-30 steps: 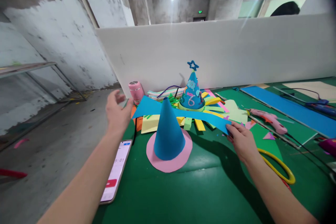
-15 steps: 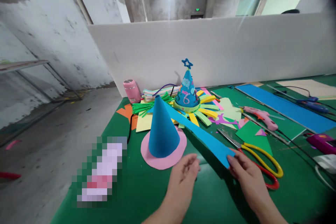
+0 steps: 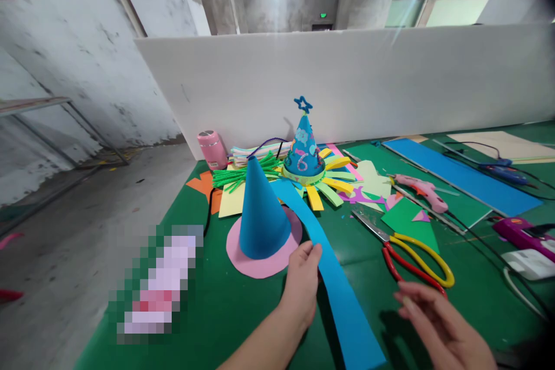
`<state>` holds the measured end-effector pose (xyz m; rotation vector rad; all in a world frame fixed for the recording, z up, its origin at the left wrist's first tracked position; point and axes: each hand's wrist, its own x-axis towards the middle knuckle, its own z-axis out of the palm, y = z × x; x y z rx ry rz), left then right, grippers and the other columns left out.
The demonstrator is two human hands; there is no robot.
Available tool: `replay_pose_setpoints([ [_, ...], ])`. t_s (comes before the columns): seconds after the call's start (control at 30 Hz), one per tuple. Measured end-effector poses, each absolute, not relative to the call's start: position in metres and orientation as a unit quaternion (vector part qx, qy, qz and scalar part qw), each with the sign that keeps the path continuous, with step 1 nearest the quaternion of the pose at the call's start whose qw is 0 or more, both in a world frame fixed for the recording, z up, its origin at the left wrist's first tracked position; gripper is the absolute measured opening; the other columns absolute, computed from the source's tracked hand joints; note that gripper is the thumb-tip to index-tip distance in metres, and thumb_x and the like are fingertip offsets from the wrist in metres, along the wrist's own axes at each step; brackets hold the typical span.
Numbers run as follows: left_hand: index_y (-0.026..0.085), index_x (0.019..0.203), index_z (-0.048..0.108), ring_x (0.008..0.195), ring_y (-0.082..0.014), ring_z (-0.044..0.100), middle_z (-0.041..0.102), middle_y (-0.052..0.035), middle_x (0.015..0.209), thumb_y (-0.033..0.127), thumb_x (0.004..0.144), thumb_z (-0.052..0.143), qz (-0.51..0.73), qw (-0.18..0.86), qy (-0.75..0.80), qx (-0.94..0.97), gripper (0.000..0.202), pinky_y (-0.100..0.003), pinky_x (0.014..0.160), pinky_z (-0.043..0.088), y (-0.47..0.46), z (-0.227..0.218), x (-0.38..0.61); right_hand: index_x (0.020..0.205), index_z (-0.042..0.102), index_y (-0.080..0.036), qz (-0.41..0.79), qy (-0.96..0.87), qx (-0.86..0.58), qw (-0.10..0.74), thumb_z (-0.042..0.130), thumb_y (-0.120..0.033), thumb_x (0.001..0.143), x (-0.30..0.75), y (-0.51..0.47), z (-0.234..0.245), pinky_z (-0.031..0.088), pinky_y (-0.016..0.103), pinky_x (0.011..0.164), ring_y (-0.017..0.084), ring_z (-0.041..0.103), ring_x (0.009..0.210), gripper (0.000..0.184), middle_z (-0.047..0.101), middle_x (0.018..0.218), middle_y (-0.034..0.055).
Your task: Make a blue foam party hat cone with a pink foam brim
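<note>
A green table [image 3: 208, 312] is filling the near part of the scene, with a white partition [image 3: 243, 87] standing along its far side. A long blue strip [image 3: 332, 269] is running from behind the plain cone, near the middle, toward the near right, its near part casting a shadow on the tabletop. To its left, a plain blue cone [image 3: 262, 219] is standing upright on a pink disc [image 3: 260, 269]. Farther back, a decorated cone hat [image 3: 303, 150] is standing upright, and to the right of the strip, scissors [image 3: 387, 237] are lying partly open. The left hand [image 3: 301, 283] is pinching the strip's left edge between thumb and fingers. The right hand [image 3: 448, 329] is hovering near the scissors' handles, fingers loosely curled and slightly parted from the thumb, apparently holding nothing.

The step in hand seems to be handling and positioning the strip. The next move is probably calling for a steady left pinch and a light right-hand touch, avoiding creasing the strip or knocking the cone.
</note>
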<state>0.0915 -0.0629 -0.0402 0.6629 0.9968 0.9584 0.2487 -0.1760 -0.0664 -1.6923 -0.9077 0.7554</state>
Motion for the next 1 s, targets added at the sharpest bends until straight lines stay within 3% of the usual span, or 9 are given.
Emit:
replay_pose_setpoints([
  [0.13,0.017,0.057,0.052,0.047,-0.0096,0.04,0.045,0.0038,0.05,0.039,0.064,0.063,0.42,0.69,0.462,0.367,0.026,-0.023,0.049,0.03,-0.077,-0.033,0.083,0.097,0.054,-0.027,0.24,-0.421,-0.734,0.476,0.055,-0.049,0.07,0.283,-0.159,-0.061,0.044,0.04,0.08,0.025,0.056,0.089,0.035,0.059,0.098,0.0065],
  [0.23,0.018,0.058,0.057,0.05,-0.0133,0.042,0.048,-0.0003,0.052,0.034,0.073,0.053,0.393,0.552,0.475,0.561,0.022,-0.026,0.052,0.03,-0.088,-0.024,0.081,0.105,0.051,-0.027,0.284,-0.465,-0.685,0.484,0.054,-0.046,0.073,0.267,-0.145,-0.049,0.044,0.039,0.081,0.025,0.053,0.096,0.037,0.057,0.106,0.0076],
  [0.37,0.011,0.094,0.064,0.056,-0.0252,0.053,0.061,-0.0148,0.061,0.016,0.071,0.045,0.259,0.31,0.434,0.805,0.03,-0.041,0.062,0.036,-0.1,-0.015,0.084,0.126,0.032,-0.024,0.403,-0.475,-0.609,0.491,0.052,-0.043,0.076,0.224,-0.121,-0.032,0.046,0.033,0.08,0.023,0.05,0.102,0.057,0.055,0.109,0.0088],
  [0.47,0.001,0.107,0.057,0.06,-0.033,0.057,0.063,-0.024,0.068,0.011,0.069,0.042,0.181,0.248,0.415,0.856,0.043,-0.05,0.064,0.036,-0.108,-0.013,0.083,0.122,0.039,-0.022,0.462,-0.434,-0.569,0.524,0.053,-0.04,0.076,0.202,-0.105,-0.023,0.048,0.028,0.072,0.019,0.057,0.085,0.052,0.059,0.105,0.0075],
  [0.57,0.01,0.116,0.052,0.08,-0.0345,0.057,0.063,-0.0222,0.089,0.022,0.074,0.045,0.267,0.292,0.447,0.803,0.044,-0.051,0.074,0.037,-0.112,-0.013,0.076,0.112,0.051,-0.022,0.511,-0.338,-0.535,0.582,0.053,-0.037,0.075,0.193,-0.097,-0.017,0.049,0.026,0.06,0.018,0.057,0.075,0.04,0.061,0.103,0.0059],
  [0.67,0.019,0.114,0.05,0.092,-0.0274,0.054,0.059,-0.0144,0.102,0.037,0.076,0.047,0.378,0.443,0.508,0.635,0.042,-0.04,0.08,0.039,-0.111,-0.014,0.068,0.111,0.053,-0.023,0.538,-0.248,-0.523,0.613,0.053,-0.037,0.074,0.19,-0.093,-0.012,0.05,0.028,0.051,0.02,0.058,0.07,0.04,0.064,0.096,0.0064],
  [0.8,0.016,0.08,0.054,0.054,-0.0123,0.052,0.057,-0.0025,0.063,0.041,0.078,0.045,0.363,0.673,0.44,0.471,0.027,-0.024,0.051,0.04,-0.104,-0.017,0.067,0.11,0.054,-0.021,0.574,-0.291,-0.51,0.571,0.047,-0.038,0.078,0.186,-0.091,-0.008,0.05,0.031,0.049,0.021,0.059,0.063,0.037,0.066,0.085,0.0075],
  [0.9,0.017,0.066,0.047,0.032,-0.0053,0.037,0.047,0.0051,0.044,0.041,0.075,0.05,0.351,0.711,0.434,0.427,0.026,-0.018,0.035,0.026,-0.102,-0.019,0.071,0.107,0.056,-0.026,0.568,-0.332,-0.505,0.558,0.047,-0.036,0.079,0.182,-0.088,-0.008,0.051,0.032,0.07,0.023,0.059,0.087,0.031,0.065,0.099,0.0059],
  [1.0,0.016,0.066,0.047,0.027,-0.0032,0.032,0.043,0.0075,0.039,0.039,0.074,0.052,0.341,0.708,0.452,0.423,0.025,-0.016,0.032,0.019,-0.1,-0.023,0.074,0.104,0.057,-0.029,0.563,-0.383,-0.511,0.524,0.045,-0.041,0.08,0.185,-0.085,-0.009,0.047,0.038,0.081,0.024,0.056,0.097,0.03,0.063,0.105,0.0046],
])
